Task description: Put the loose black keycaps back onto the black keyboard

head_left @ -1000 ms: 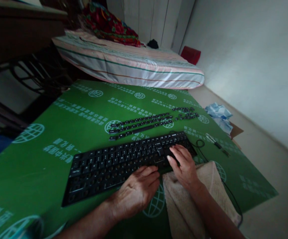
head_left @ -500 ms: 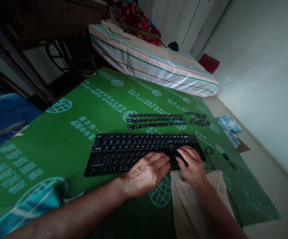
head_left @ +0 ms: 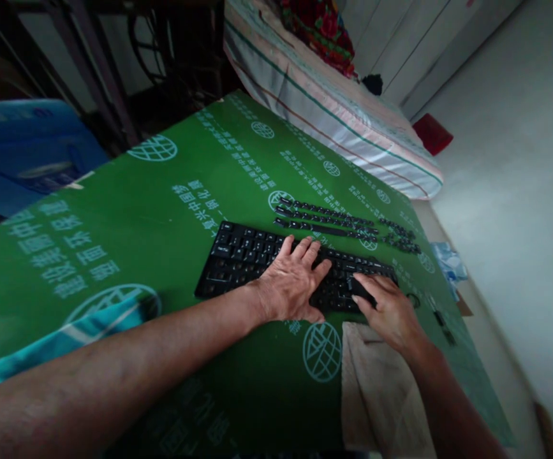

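A black keyboard (head_left: 231, 258) lies on the green printed tabletop (head_left: 199, 146), its lower rows without caps. My left hand (head_left: 293, 280) rests flat across its middle, fingers spread and pointing away from me. Over the right part of the keyboard, my right hand (head_left: 386, 306) has its fingers bent and its thumb below them; what sits in the dark gap between them is too dim to make out. Loose black keycaps (head_left: 328, 220) stand in rows behind the keyboard, with a further cluster (head_left: 400, 236) to their right.
A beige cloth (head_left: 372, 382) lies in front of the keyboard's right end. Right of it are a small brush (head_left: 443, 322) and a looped cable (head_left: 414, 299). A teal cloth (head_left: 80, 335) lies near my left forearm. Beyond the table stand a bed (head_left: 333, 108) and a blue chair (head_left: 27, 153).
My left hand has gone from bent fingers beside the right hand to lying spread on the keyboard's middle. The right hand stays at the right part. The view has turned.
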{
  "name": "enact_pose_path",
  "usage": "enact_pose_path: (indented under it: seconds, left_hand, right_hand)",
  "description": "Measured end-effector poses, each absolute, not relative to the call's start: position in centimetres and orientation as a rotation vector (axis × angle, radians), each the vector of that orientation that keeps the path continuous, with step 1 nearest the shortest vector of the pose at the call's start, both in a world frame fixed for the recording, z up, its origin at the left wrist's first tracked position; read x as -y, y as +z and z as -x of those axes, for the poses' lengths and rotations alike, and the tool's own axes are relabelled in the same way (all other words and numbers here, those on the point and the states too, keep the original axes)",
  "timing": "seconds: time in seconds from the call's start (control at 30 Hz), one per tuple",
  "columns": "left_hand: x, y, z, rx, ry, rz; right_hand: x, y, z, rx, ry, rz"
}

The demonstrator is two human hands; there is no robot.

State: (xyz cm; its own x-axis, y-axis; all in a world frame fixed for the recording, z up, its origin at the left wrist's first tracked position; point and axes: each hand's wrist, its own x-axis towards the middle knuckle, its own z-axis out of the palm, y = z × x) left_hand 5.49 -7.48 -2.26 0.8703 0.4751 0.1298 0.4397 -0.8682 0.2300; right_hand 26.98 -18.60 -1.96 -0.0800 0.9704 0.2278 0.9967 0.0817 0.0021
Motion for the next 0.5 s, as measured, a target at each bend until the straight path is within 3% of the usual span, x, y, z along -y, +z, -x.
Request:
enact_pose_path:
  seconds: [0.5]
  left_hand:
    - [7.3, -2.3, -5.6, -0.664, 0.253, -2.932]
  right_hand:
    - [17.2, -0.5, -27.4, 2.639, -0.411, 2.032]
